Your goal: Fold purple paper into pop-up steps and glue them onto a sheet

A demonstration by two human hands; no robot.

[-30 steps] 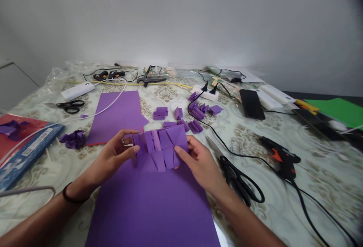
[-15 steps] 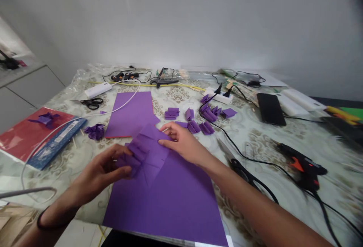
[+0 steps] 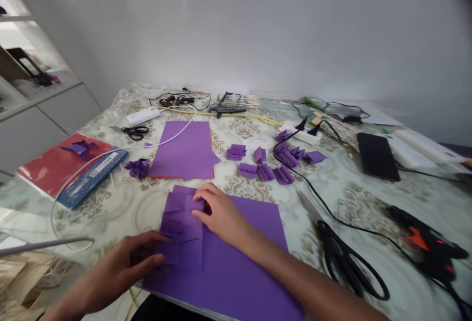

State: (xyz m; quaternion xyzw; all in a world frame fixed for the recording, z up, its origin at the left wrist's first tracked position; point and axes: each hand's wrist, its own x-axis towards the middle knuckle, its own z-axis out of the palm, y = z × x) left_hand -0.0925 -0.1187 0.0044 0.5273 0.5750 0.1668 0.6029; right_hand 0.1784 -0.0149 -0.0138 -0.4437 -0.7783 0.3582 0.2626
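The folded purple paper lies toward the left part of a large purple sheet, which sits at the near edge of the table. From where I stand, its flaps look thin and a little lifted, so I'd guess they need a light touch.

The right hand has its thumb and bent fingers close together on the upper right part of the paper, in what looks like a light pinch. The left hand is loosely curled at the paper's left edge, thumb apart from the fingers; I can't tell whether it grips anything. To fold well here, I'd line up the edges before pressing, steady the paper with one hand, and run a fingertip of the other firmly along each crease.

Just beyond the sheet are small folded pieces, with crumpled paper off to the left. The large scissors lie close by the right forearm, handles toward the person, so that elbow is best kept in. The glue gun, farther right, shows a red light; I'd treat it as hot.
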